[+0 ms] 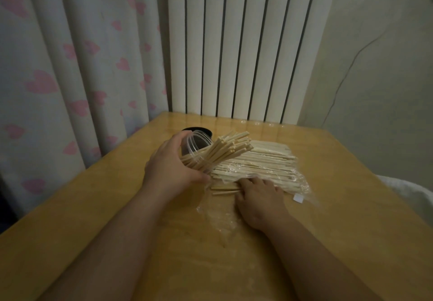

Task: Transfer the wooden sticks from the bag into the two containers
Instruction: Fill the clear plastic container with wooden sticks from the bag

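On a wooden table (339, 183) set against a white radiator (234, 42) and a curtain (70, 54) printed with pink hearts, a person works with both bare arms reaching forward. The left hand (171, 169) grips a clear container (195, 142), fingers and thumb wrapped round its wall, and holds it tipped on a slant with its mouth toward the right. A fan of wooden sticks (234, 147) pokes out of that mouth. Just behind it stands a black container (199, 130), mostly hidden, so whether it holds anything cannot be told.

Beside the clear container lies the bag (302, 183), a transparent plastic sleeve with its open end toward the person. A thick layer of bagged sticks (262, 160) lies flat inside it. The right hand (260, 200) rests palm down on the bag's mouth, fingertips on a couple of loose sticks (222, 192) that jut from the opening. Whether those fingers pinch the sticks or only press on them cannot be told.

The step in hand appears to be drawing another batch out of the bag for the clear container. The job looks partly done, with most sticks not yet moved. The next move calls for a firm pinch on a small bunch, a slide clear of the clinging plastic, and feeding the ends into the tilted mouth while the left hand keeps it steady.
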The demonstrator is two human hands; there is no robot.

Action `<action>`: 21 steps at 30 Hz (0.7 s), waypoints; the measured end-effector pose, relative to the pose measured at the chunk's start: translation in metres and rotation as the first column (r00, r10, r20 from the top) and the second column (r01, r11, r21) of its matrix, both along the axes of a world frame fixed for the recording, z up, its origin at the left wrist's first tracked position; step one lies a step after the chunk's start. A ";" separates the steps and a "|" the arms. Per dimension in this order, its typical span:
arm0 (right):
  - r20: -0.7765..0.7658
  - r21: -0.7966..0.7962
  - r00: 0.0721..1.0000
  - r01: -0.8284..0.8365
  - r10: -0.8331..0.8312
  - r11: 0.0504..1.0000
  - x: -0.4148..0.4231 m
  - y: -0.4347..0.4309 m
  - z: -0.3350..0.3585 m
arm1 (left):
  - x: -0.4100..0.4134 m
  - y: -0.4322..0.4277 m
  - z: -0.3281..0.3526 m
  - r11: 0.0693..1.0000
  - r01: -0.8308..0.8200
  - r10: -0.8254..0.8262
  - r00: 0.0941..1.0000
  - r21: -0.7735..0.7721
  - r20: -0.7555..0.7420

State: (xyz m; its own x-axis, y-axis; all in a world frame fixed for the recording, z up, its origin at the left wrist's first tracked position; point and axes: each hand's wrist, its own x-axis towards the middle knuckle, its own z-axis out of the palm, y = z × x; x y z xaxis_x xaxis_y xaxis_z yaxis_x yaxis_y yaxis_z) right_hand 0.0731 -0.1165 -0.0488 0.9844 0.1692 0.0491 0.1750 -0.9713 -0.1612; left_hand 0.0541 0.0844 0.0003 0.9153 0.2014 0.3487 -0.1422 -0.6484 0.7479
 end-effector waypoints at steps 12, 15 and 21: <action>0.056 -0.025 0.998 0.036 -0.035 0.999 -0.004 0.001 0.008 | 0.002 0.001 -0.001 1.000 0.001 -0.001 1.000 0.012 -0.006; 0.061 -0.016 0.997 0.042 -0.041 0.999 -0.003 0.001 0.008 | 0.003 0.001 -0.002 1.000 0.001 -0.001 1.000 0.016 0.000; 0.055 -0.002 0.998 0.034 -0.034 0.999 -0.001 0.001 0.006 | 0.002 0.001 -0.001 1.000 0.001 -0.001 1.000 0.018 0.000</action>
State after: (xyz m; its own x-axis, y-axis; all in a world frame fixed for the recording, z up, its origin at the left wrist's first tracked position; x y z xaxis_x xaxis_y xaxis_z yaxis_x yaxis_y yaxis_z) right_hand 0.0721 -0.1160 -0.0430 0.9854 0.1362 0.1023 0.1506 -0.9773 -0.1492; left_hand 0.0563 0.0855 -0.0007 0.9153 0.1945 0.3526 -0.1428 -0.6619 0.7359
